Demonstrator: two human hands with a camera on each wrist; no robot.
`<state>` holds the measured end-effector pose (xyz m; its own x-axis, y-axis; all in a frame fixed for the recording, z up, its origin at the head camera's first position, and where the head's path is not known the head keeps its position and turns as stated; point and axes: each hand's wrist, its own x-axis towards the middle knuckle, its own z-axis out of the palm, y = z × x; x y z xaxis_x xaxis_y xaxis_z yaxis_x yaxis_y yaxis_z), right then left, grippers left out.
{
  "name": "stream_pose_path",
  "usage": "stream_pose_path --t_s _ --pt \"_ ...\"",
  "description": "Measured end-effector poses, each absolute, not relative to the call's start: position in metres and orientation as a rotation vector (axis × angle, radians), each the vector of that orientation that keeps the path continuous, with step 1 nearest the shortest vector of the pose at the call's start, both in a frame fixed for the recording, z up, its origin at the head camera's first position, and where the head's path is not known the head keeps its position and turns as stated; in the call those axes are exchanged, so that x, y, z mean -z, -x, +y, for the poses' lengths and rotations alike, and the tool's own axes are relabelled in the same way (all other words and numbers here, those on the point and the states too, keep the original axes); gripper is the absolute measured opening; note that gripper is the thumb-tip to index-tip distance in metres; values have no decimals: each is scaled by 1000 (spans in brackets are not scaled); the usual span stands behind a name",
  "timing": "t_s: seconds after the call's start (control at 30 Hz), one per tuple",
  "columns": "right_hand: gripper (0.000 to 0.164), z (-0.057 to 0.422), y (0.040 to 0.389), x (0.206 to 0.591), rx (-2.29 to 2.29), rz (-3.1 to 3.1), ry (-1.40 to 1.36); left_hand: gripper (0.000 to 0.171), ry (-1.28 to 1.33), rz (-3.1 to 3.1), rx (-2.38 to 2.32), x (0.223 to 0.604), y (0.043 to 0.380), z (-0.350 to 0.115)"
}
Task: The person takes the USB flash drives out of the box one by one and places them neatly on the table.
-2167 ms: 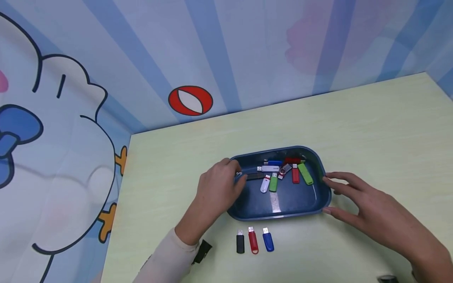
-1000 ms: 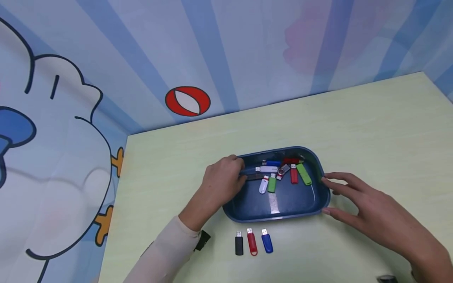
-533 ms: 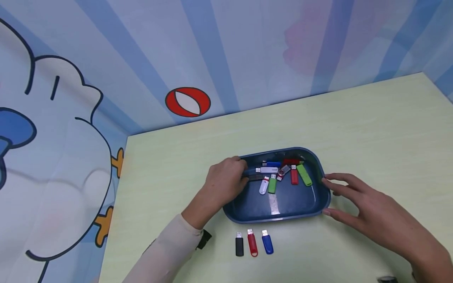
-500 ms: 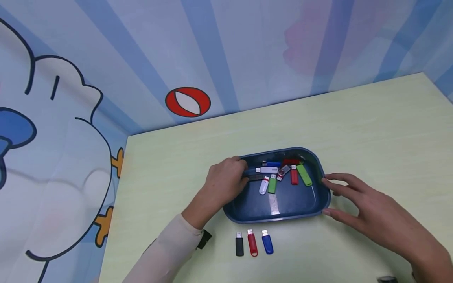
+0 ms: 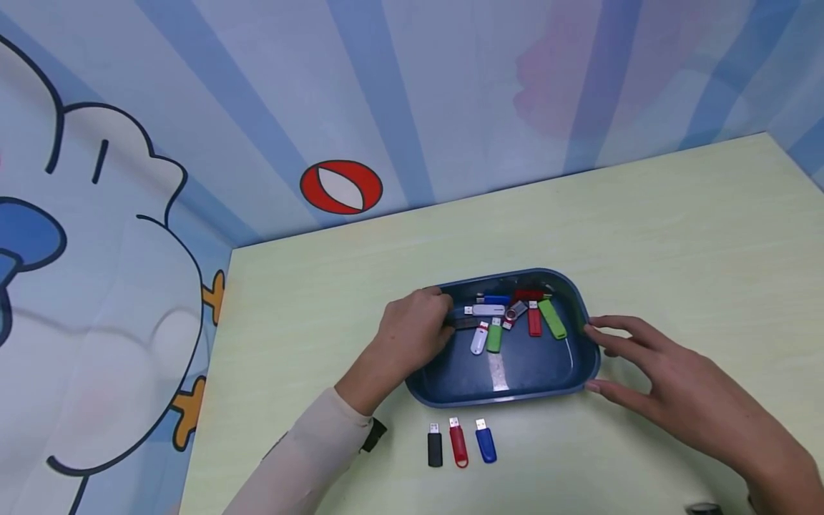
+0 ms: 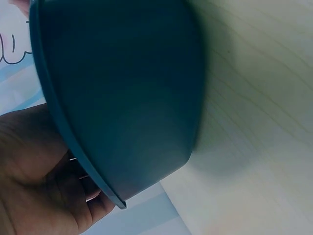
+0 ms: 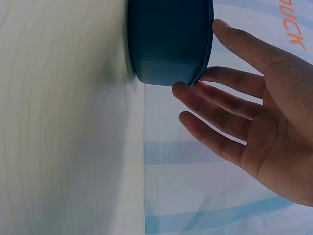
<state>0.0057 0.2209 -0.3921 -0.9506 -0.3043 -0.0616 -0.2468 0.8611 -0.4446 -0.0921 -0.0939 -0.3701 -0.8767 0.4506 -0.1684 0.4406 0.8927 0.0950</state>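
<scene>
A dark blue tray point(image 5: 515, 383) holds several USB flash drives, among them a white one point(image 5: 487, 310), a green one point(image 5: 494, 336) and a red one point(image 5: 534, 319). My left hand point(image 5: 415, 329) bends over the tray's left end with its fingers inside, beside a dark flash drive point(image 5: 466, 324). Those fingertips are hidden, also behind the rim in the left wrist view, so what they hold does not show. At the right end, my right hand point(image 5: 669, 372) touches the rim with its fingertips and thumb, its fingers loosely spread.
In front of the tray, a black flash drive point(image 5: 435, 447), a red one with a loop point(image 5: 459, 445) and a blue one point(image 5: 486, 443) lie in a row on the pale table point(image 5: 309, 307). A printed cartoon wall point(image 5: 463, 93) rises behind and to the left.
My left hand has shifted slightly to the right inside the tray, covering more of the dark flash drive. My right hand keeps its place on the rim. The row in front has not moved.
</scene>
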Motion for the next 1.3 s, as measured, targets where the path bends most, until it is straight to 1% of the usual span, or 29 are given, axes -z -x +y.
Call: stream_pose_path --t_s 1.07,1.3 --pt "70 219 -4 391 658 2875 395 11 -742 2888 -22 387 94 -86" --pt "70 220 -4 392 656 2879 395 13 -741 2893 29 388 93 -85"
